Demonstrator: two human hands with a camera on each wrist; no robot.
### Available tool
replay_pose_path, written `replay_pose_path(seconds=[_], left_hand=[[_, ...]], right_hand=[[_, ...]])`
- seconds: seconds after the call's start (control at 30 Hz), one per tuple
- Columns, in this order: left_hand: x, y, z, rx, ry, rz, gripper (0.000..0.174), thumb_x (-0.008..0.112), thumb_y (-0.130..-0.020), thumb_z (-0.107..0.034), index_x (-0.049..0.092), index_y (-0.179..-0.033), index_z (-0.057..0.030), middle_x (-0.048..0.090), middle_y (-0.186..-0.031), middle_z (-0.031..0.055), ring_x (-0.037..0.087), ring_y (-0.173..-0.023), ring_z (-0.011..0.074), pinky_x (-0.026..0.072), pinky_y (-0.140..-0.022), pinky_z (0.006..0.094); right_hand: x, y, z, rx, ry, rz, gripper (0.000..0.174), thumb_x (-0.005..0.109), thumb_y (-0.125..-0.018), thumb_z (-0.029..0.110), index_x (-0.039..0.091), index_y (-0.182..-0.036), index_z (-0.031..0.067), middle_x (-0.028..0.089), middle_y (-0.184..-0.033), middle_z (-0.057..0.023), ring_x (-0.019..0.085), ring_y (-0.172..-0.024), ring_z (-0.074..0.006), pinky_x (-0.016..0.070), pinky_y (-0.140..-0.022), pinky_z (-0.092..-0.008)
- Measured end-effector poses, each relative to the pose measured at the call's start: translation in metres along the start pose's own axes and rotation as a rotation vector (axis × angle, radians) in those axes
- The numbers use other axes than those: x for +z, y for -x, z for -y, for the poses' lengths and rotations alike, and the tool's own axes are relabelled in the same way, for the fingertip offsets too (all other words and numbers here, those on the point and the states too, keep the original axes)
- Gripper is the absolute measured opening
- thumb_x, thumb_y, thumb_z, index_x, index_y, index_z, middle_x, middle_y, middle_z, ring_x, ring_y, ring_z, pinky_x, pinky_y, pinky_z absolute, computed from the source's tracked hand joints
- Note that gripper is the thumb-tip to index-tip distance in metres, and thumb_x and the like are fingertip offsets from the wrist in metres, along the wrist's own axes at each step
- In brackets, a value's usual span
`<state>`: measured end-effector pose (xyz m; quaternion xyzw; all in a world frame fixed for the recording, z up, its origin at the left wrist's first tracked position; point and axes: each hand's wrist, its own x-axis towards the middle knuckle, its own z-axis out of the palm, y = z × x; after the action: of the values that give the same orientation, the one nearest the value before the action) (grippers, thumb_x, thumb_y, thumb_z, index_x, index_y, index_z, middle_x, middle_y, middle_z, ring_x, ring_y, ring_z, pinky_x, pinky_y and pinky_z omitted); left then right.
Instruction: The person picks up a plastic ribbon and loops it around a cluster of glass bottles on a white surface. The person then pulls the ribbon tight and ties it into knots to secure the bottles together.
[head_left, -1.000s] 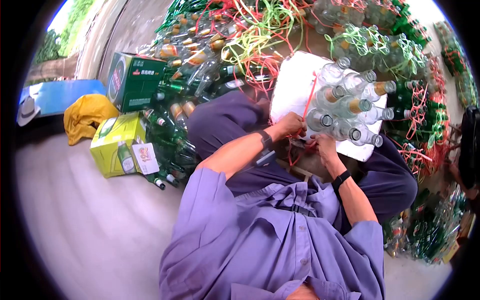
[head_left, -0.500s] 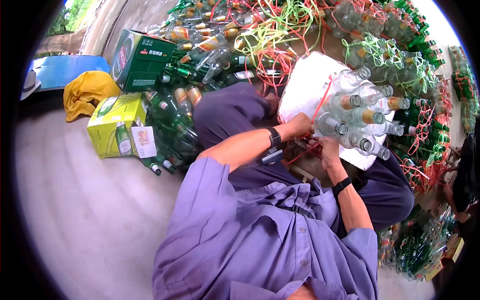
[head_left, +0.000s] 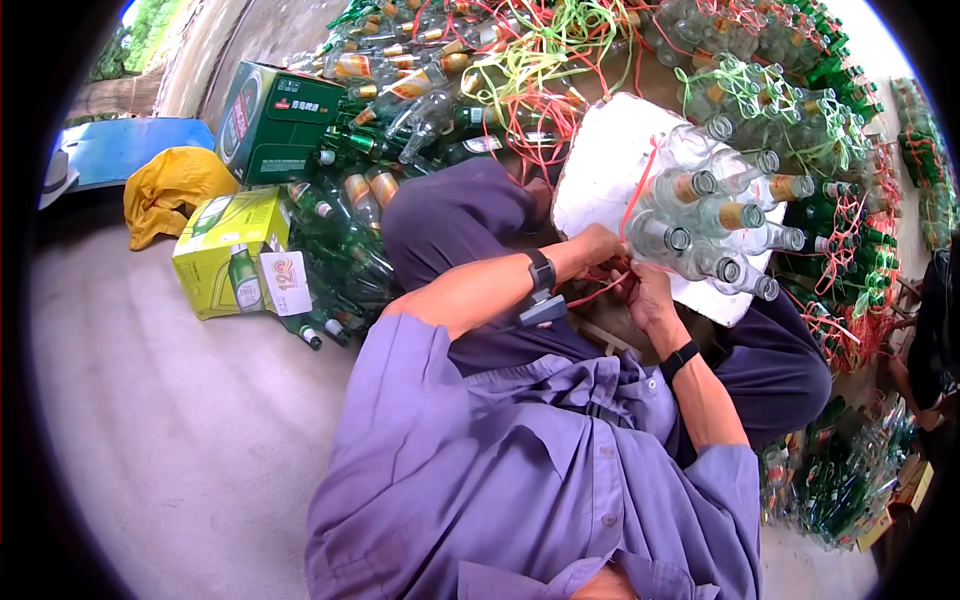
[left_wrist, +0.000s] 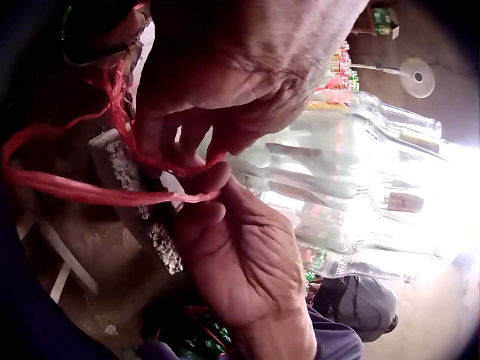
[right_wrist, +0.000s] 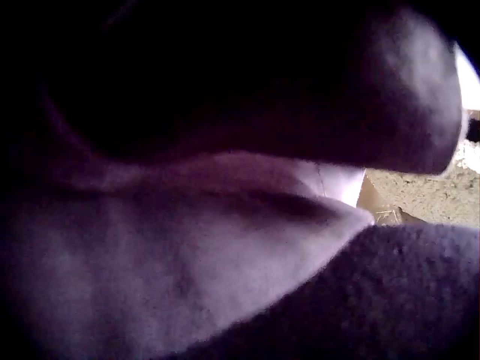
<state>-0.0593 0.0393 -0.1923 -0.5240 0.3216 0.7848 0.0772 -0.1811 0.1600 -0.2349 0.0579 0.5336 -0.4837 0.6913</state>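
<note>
Clear glass bottles (head_left: 738,216) stand in a cluster on a white board (head_left: 590,180), with a red plastic strap (head_left: 637,192) along their near left side. At the board's near edge the left hand (head_left: 598,245) grips the strap with curled fingers. Just beside it, the right hand (head_left: 650,296) pinches the strap between thumb and finger. In the left wrist view the left hand (left_wrist: 232,67) is above, the right hand (left_wrist: 247,262) below, and a loop of red strap (left_wrist: 82,191) hangs out from their fingertips. Only dark and purple cloth (right_wrist: 172,262) and some ground show in the right wrist view.
Green bottles (head_left: 340,240) lie left of the knee, by a yellow-green carton (head_left: 220,275) and a dark green carton (head_left: 285,125). Loose red and green straps (head_left: 540,65) lie beyond the board. Strapped bottle bundles (head_left: 780,110) stand at the upper right.
The head view has shifted. Both hands have stayed together at the board's near edge, and the red strap by the fingers now stretches out more toward the lower left.
</note>
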Motion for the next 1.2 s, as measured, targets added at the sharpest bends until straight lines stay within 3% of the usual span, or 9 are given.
replay_pose_path(seconds=[0.23,0.33,0.4,0.5,0.57,0.8,0.87,0.97,1.2], left_hand=[[0.002,0.003,0.001,-0.026,-0.063,-0.053,0.017,0.067,-0.086,-0.017,0.069,-0.087,-0.0007,0.067,-0.075,0.0083,0.061,-0.056,0.0164,0.045,-0.046,0.0292],[-0.017,-0.049,0.023,0.165,-0.176,0.048,0.017,0.067,-0.083,-0.013,0.069,-0.09,0.0025,0.065,-0.072,0.0079,0.061,-0.057,0.018,0.0467,-0.047,0.0315],[-0.023,-0.056,0.018,0.453,-0.729,0.127,0.026,0.071,-0.077,-0.008,0.067,-0.097,0.007,0.067,-0.077,0.009,0.064,-0.065,0.0192,0.0498,-0.052,0.0328],[0.008,-0.002,-0.004,0.176,-0.125,-0.235,0.038,0.076,-0.072,-0.007,0.065,-0.106,0.0072,0.067,-0.082,0.0089,0.064,-0.071,0.0178,0.051,-0.056,0.0323],[0.007,-0.008,-0.001,0.238,-0.106,-0.217,0.044,0.077,-0.071,-0.008,0.063,-0.11,0.0061,0.067,-0.088,0.0089,0.062,-0.073,0.0158,0.051,-0.058,0.0314],[0.013,-0.038,0.013,0.759,-0.114,0.088,0.057,0.081,-0.07,-0.01,0.056,-0.12,0.0015,0.064,-0.106,0.0052,0.057,-0.082,0.0108,0.0522,-0.07,0.0305],[0.014,-0.04,0.013,0.806,-0.117,0.073,0.057,0.08,-0.071,-0.01,0.056,-0.121,0.0016,0.064,-0.106,0.0047,0.057,-0.084,0.0108,0.0516,-0.073,0.0301],[0.019,-0.046,0.012,0.95,-0.138,0.043,0.055,0.079,-0.073,-0.011,0.056,-0.121,0.0019,0.065,-0.104,0.003,0.055,-0.091,0.0108,0.0497,-0.081,0.029],[0.029,-0.027,0.004,0.989,-0.006,0.084,0.053,0.078,-0.074,-0.011,0.056,-0.121,0.0018,0.064,-0.102,0.0017,0.054,-0.089,0.0094,0.0495,-0.08,0.0283]], right_hand=[[-0.008,-0.005,-0.004,0.046,-0.085,0.089,0.019,0.049,-0.097,0.019,0.061,-0.106,0.0087,0.065,-0.085,-0.0002,0.06,-0.065,-0.0111,0.0441,-0.052,-0.0273],[0.01,0.011,0.005,0.044,0.053,-0.003,0.018,0.05,-0.097,0.022,0.063,-0.095,0.0097,0.056,-0.072,0.0042,0.049,-0.058,-0.0086,0.0339,-0.049,-0.0256],[0.021,0.015,0.007,0.036,0.172,-0.074,0.02,0.051,-0.097,0.024,0.064,-0.089,0.0113,0.048,-0.064,0.0074,0.04,-0.052,-0.007,0.0259,-0.047,-0.024],[0.021,0.01,0.004,-0.054,0.249,-0.155,0.02,0.054,-0.094,0.023,0.065,-0.08,0.0117,0.049,-0.061,0.0071,0.04,-0.049,-0.0068,0.0237,-0.046,-0.0258],[0.015,0.005,0.001,-0.101,0.322,-0.179,0.02,0.057,-0.091,0.021,0.064,-0.076,0.0117,0.047,-0.057,0.0074,0.037,-0.046,-0.0074,0.0215,-0.044,-0.0265],[0.001,-0.017,-0.012,-0.272,0.146,-0.204,0.015,0.056,-0.091,0.013,0.068,-0.093,0.0043,0.063,-0.081,-0.0024,0.056,-0.068,-0.0123,0.0438,-0.06,-0.0279],[-0.006,-0.016,-0.012,-0.235,0.459,-0.093,0.019,0.051,-0.092,0.008,0.066,-0.1,0.0,0.065,-0.094,-0.0067,0.059,-0.08,-0.0141,0.0467,-0.071,-0.0303],[-0.003,-0.007,-0.007,-0.443,0.811,-0.101,0.02,0.047,-0.092,0.006,0.065,-0.097,-0.0032,0.065,-0.09,-0.0063,0.057,-0.077,-0.0144,0.0449,-0.068,-0.0313],[0.002,0.005,-0.005,-0.447,0.986,-0.16,0.026,0.047,-0.092,0.009,0.065,-0.086,-0.0087,0.067,-0.076,-0.0139,0.06,-0.072,-0.0219,0.0461,-0.068,-0.0365]])
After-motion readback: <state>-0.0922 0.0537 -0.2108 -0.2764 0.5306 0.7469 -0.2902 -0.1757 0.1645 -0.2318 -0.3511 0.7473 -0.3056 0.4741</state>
